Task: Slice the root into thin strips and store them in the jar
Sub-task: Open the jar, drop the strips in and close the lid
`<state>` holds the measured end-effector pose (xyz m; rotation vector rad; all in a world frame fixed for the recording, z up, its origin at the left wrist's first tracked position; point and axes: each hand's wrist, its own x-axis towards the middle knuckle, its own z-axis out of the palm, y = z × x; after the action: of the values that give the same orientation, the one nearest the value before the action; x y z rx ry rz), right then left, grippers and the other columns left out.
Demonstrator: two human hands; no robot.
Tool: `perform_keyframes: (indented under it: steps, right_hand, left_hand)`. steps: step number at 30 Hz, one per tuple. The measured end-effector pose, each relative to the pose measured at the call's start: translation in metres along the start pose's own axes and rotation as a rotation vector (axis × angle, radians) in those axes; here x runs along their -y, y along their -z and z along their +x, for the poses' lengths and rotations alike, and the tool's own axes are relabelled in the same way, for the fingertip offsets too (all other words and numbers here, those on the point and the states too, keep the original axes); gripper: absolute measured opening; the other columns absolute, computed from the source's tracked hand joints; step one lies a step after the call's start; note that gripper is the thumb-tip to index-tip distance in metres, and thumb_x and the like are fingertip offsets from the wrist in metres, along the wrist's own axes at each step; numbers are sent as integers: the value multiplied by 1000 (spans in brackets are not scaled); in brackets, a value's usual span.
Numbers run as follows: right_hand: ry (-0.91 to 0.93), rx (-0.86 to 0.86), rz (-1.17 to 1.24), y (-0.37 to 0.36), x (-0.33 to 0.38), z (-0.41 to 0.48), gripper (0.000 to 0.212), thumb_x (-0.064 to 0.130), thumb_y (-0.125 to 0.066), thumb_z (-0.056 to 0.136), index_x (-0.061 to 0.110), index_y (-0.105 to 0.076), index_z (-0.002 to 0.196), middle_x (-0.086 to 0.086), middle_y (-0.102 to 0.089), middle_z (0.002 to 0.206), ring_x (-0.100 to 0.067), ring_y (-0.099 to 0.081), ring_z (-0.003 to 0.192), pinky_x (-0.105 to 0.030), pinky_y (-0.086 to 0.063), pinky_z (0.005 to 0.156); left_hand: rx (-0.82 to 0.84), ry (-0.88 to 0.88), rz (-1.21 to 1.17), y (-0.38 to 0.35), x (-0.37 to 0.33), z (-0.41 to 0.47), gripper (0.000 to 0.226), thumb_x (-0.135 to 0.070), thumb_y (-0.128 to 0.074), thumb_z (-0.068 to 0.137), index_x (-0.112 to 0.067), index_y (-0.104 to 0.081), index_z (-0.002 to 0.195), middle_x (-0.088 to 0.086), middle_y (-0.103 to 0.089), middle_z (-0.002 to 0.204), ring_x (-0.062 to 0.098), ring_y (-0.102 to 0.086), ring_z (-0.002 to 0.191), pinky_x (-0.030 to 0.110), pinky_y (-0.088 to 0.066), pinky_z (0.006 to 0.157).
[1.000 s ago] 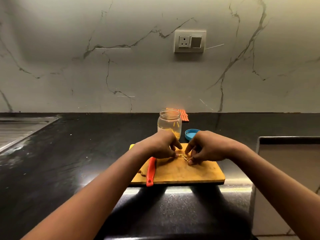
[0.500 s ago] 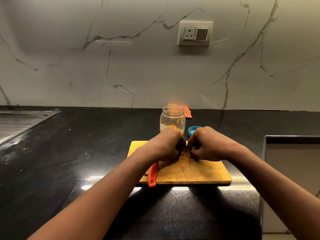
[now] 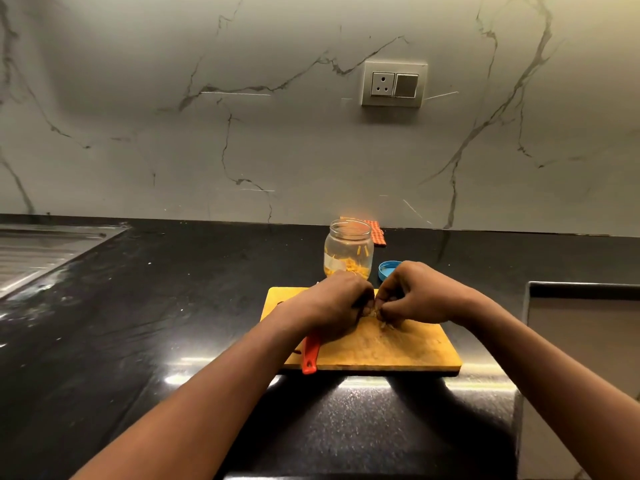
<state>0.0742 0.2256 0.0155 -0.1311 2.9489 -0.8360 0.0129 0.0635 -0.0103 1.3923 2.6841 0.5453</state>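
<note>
On the wooden cutting board [image 3: 398, 351] at the middle of the black tabletop [image 3: 173, 306], your two hands meet knuckle to knuckle above a small pile of pale strips [image 3: 387, 325]. Your right hand [image 3: 415, 297] comes in from 4 o'clock with its fingers curled down. Its grip is pinched on the strips, and a few of them show just under the fingertips. Your left hand [image 3: 341, 303] comes in from 7 o'clock, its fingers curled just as tightly and touching the right hand. Its underside is hidden, so I cannot tell whether that grip has any strips or is closed on nothing. Your knife [image 3: 310, 353] lies on the board at 8 o'clock from the pile. Only its red handle shows, poking out from beneath your left wrist and reaching over the board's near edge; the blade is hidden. At 12 o'clock from the board, just past its far edge, the glass jar [image 3: 348, 251] stands upright with its mouth uncovered and yellow pieces [image 3: 349, 270] lying in its bottom. A blue lid [image 3: 387, 270] lies on the tabletop just beside the jar at its 3 o'clock, partly behind your right hand. An orange checked cloth [image 3: 377, 233] sits behind the jar at 1 o'clock, against the marble wall [image 3: 242, 150]. A wall socket [image 3: 394, 84] is mounted high at 12 o'clock. A steel sink [image 3: 41, 251] lies far off at 10 o'clock, and a steel tray [image 3: 581, 289] sits at 3 o'clock, apart from the board.
</note>
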Motion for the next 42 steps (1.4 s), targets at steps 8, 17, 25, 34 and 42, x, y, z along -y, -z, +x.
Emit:
perform_keyframes:
  steps: [8, 17, 25, 34, 42]
  right_hand:
    - [42, -76, 80, 19, 7, -1, 7, 13, -71, 82, 8, -74, 87, -2, -72, 73, -12, -70, 70, -23, -56, 68]
    - [122, -235, 90, 72, 35, 34, 12, 10, -68, 84, 4, -72, 93, -7, -73, 82, -13, -71, 75, -25, -58, 73]
    - [56, -336, -49, 82, 45, 87, 7, 7, -70, 81, 5, -72, 88, -7, -72, 80, -10, -70, 66, -16, -54, 57]
    - [44, -272, -174, 70, 35, 99, 14, 9, -69, 84, 9, -71, 97, -4, -71, 88, -11, -69, 73, -22, -57, 66]
    - [106, -378, -171, 69, 40, 97, 12, 6, -76, 77, 7, -71, 88, -5, -69, 82, -11, -69, 68, -24, -59, 63]
  left_hand:
    - [-145, -20, -111, 19, 2, -2, 18, -5, -59, 94, -12, -68, 108, 3, -67, 103, 14, -61, 94, 18, -48, 80]
    - [-262, 9, -10, 92, 6, 25, 19, -8, -57, 95, -15, -66, 111, -9, -58, 92, 5, -55, 86, 16, -43, 73]
    - [-261, 152, 64, 117, 24, 69, 17, -13, -67, 91, -10, -70, 108, 3, -69, 101, 14, -62, 89, 26, -50, 81]
    - [-198, 162, 68, 106, 38, 77, 20, -10, -71, 87, -10, -73, 107, 2, -72, 102, 8, -64, 83, 22, -51, 77]
    - [-360, 169, 55, 105, 33, 72, 15, -14, -79, 81, -12, -75, 95, -1, -71, 90, 7, -66, 77, 13, -49, 61]
